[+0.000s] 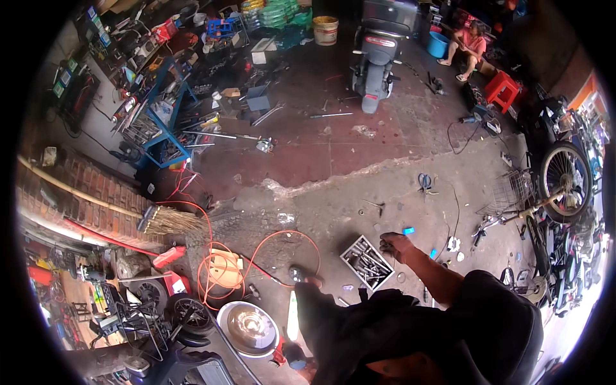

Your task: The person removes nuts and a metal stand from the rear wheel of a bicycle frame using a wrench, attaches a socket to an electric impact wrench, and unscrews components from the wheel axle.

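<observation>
My right hand [395, 246] hangs just right of a light-rimmed tray [346, 258]. Its darkened fingers are curled together; whatever they may hold is too small to make out. Several metal sockets and rod-like tools [368, 262] lie heaped in the tray. At the lower edge, a patch of skin [308, 370] beside a dark rounded thing may be my left hand, but no fingers show clearly. A metal pan or basin [249, 328] sits to its left, next to a small red thing [279, 353]. My dark clothing hides much of the near floor.
An orange hose [292, 232] loops across the floor past a straw broom [172, 221]. A scooter [373, 70] stands at the back. A person [472, 46] sits far right near a red stool [502, 88]. Scissors [425, 181] lie ahead; a bicycle wheel [566, 179] stands right.
</observation>
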